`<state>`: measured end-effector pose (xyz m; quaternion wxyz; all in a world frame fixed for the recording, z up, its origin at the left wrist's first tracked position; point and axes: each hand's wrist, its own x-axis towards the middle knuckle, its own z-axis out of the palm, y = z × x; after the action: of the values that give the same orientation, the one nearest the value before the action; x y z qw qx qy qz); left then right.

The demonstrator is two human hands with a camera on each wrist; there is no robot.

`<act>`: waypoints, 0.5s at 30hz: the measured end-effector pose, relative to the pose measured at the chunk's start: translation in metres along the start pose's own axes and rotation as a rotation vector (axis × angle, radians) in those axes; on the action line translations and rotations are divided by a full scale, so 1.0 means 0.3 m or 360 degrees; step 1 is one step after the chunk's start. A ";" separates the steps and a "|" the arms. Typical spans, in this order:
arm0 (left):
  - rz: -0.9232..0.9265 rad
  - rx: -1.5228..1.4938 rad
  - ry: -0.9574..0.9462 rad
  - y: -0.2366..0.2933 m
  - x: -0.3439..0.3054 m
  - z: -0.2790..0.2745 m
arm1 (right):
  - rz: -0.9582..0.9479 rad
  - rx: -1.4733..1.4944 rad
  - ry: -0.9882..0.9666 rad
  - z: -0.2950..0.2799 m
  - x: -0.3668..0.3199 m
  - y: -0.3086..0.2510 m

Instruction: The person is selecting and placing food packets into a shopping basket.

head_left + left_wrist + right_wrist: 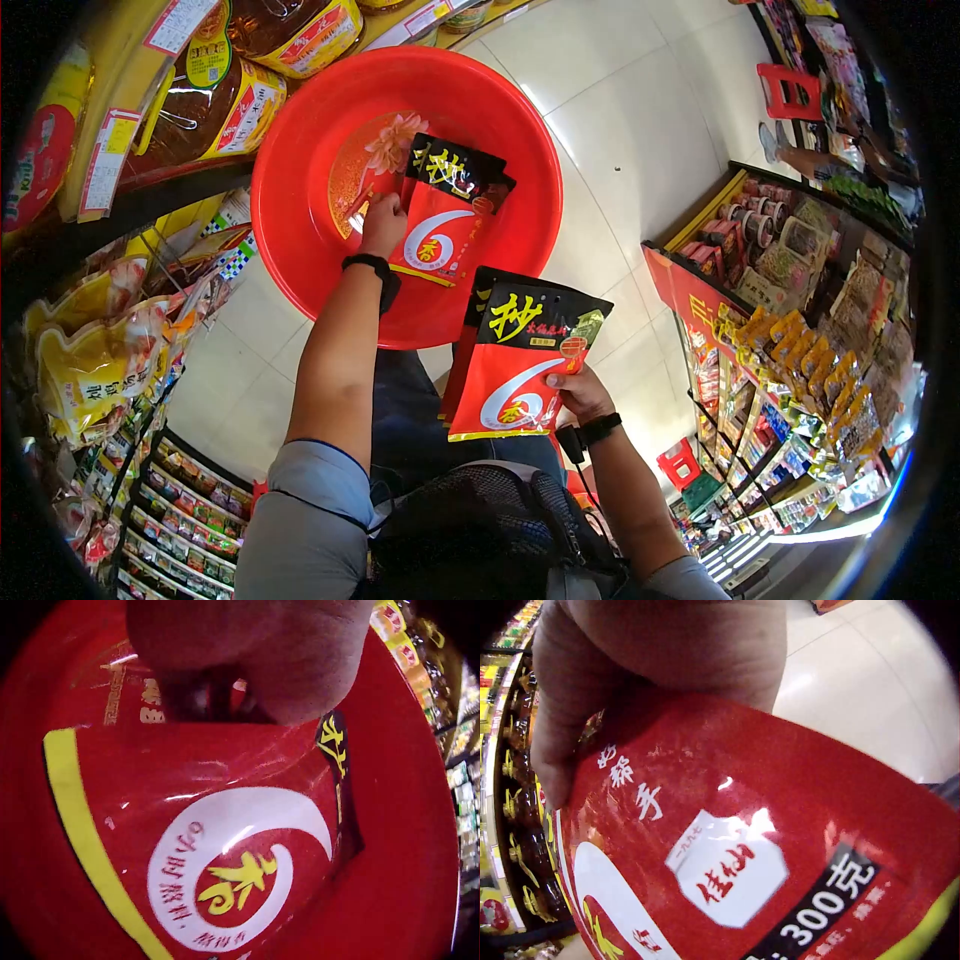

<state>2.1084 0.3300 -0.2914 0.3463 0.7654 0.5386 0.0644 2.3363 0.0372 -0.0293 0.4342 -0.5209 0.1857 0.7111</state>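
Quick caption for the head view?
Left hand holds a red seasoning packet in the red basin; right hand grips a second packet.

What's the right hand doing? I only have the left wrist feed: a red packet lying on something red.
Observer: The right hand holds a matching red-and-black packet by its lower right corner, outside the red thing, near the person's waist.
Operator: Just one packet there?
Observer: The edge of a second packet shows behind it, so it looks like at least two.
Operator: And the red thing under mine?
Observer: It is a round red basin; the left hand holds the basin packet inside it by the left edge.
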 end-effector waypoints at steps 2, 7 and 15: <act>0.0186 -0.0171 0.0234 0.035 -0.027 -0.043 | -0.0019 -0.0017 0.0011 0.000 -0.004 0.000; -0.0242 -0.0656 0.0403 0.036 -0.125 -0.253 | -0.0063 -0.0098 -0.0110 -0.003 0.004 -0.010; -0.0413 -0.1370 0.0314 0.049 -0.213 -0.682 | -0.0132 -0.0161 -0.0192 0.036 0.046 -0.071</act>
<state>1.9972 0.3661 -0.1112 0.5849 0.4684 0.5847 0.3109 2.3463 0.0627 -0.0336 0.4468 -0.5057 0.1015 0.7310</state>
